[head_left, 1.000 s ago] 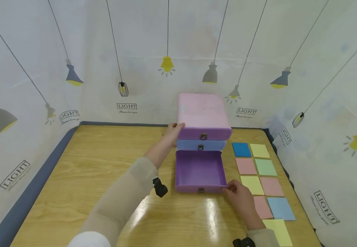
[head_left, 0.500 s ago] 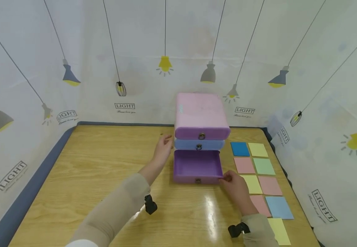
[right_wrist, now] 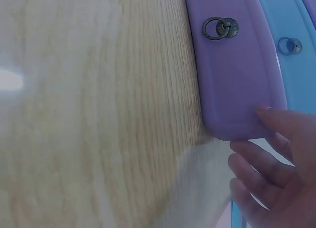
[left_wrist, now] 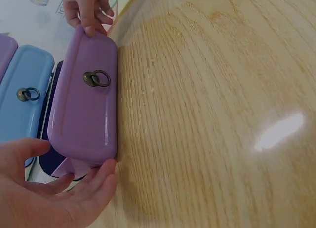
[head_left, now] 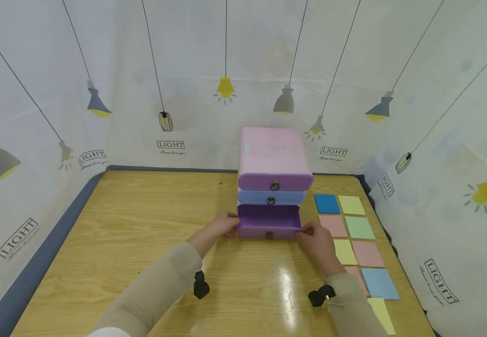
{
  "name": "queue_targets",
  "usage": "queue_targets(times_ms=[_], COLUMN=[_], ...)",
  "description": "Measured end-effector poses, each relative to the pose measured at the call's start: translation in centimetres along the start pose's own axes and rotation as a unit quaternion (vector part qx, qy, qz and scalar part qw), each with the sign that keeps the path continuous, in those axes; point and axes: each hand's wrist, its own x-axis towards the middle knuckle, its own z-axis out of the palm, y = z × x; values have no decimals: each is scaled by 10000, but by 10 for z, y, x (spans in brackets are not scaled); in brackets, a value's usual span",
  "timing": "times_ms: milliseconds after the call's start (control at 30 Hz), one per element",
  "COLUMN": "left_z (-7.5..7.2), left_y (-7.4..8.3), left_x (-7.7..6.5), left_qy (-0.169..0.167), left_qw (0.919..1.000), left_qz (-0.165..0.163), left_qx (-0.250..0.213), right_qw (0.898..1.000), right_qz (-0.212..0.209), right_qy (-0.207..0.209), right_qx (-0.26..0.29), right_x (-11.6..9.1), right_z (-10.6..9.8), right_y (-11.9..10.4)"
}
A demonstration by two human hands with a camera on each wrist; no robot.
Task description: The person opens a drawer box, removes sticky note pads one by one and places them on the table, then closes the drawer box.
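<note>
A small chest of drawers [head_left: 275, 150], pink on top, stands at the back of the table. Its purple bottom drawer [head_left: 264, 232] is pulled partway out, and no contents show in it. My right hand [head_left: 317, 243] pinches the right corner of that drawer's front, the thumb [right_wrist: 271, 117] on the front face and the other fingers around the end. At the opposite end, my left hand [head_left: 224, 224] touches the drawer's side with fairly straight fingers [left_wrist: 101, 183], its thumb [left_wrist: 29, 149] near the upper rim. A brass ring pull [head_left: 269, 235] hangs on the drawer front.
Above sit a blue drawer [head_left: 254, 196] and a purple top drawer [head_left: 256, 181], both with ring pulls. Several coloured paper squares [head_left: 367, 253] lie in two columns on the wooden table [head_left: 142, 210] to the right. A printed cloth backdrop [head_left: 201, 56] surrounds the table.
The bottom drawer has slid inward, with my right hand moving along at its corner. My left hand has left the chest's upper left side and come down to the drawer's left end.
</note>
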Motion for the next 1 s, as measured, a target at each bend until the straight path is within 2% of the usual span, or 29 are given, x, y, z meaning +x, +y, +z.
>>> queue_targets(times_ms=[33, 100, 167, 200, 267, 333, 400, 533, 667, 800, 867, 1000], left_z=[1, 3, 5, 5, 6, 8, 8, 11, 17, 20, 22, 25], left_y=[0, 29, 46, 52, 57, 52, 32, -25, -57, -60, -57, -51], left_x=[-1, -29, -47, -53, -55, -45, -22, 41, 77, 85, 85, 87], left_qy=[-16, 109, 218, 236, 348, 452, 481, 450, 681, 935, 1052, 1276], left_qw=[9998, 9987, 9980, 9974, 9946, 9889, 9788, 9574, 9548, 9568, 9582, 9541], left_qz=[-156, -498, -533, -552, -633, -715, -698, -562, -458, -443, -443, -575], left_qx=[-92, -97, -248, -405, -745, -1218, -1863, -2796, -2859, -2717, -2621, -2649], right_qw=[10000, 10000, 9999, 9999, 9997, 9994, 9991, 9991, 9992, 9989, 9985, 9972], right_qz=[-11, -27, -49, -63, -67, -103, -113, -83, -1, 140, 270, 506], right_qy=[22, 45, 74, 102, 212, 318, 400, 403, 388, 452, 470, 483], right_qx=[-27, -68, -102, -103, -76, -24, 32, -53, -114, 18, 99, 260], right_x=[2, 7, 11, 13, 16, 20, 24, 31, 37, 41, 43, 46], right_z=[0, 1, 1, 1, 1, 0, -1, -2, -2, -1, -1, 2], right_y=[0, 1, 1, 1, 1, -1, -2, -2, -1, -1, -1, -1])
